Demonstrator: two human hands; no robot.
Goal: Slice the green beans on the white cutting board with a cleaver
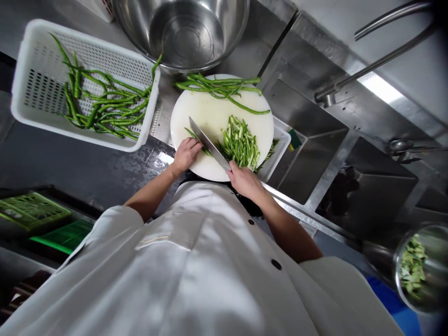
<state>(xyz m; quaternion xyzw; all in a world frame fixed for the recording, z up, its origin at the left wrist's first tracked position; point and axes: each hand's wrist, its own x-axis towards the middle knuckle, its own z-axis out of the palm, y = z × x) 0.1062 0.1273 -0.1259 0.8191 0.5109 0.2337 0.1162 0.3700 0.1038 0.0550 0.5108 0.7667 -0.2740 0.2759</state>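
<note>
My right hand point(246, 180) is closed round the handle of a cleaver point(210, 143), whose blade slants up and left over a round white cutting board point(206, 111). My left hand point(188, 153) has its fingers bent together on a green pepper point(191, 133) at the board's left edge, just left of the blade. Part of that pepper shows beyond the blade. Right of the cleaver lies a heap of cut green pieces point(240, 142). Long whole green peppers point(219, 86) lie across the board's far edge.
A white basket point(87, 136) at the left holds more long peppers point(105, 105). Behind the board stands a large steel bowl point(185, 35). A smaller white basket point(280, 151) sits partly under the board's right side, beside the sinks point(301, 163) and a faucet point(350, 77).
</note>
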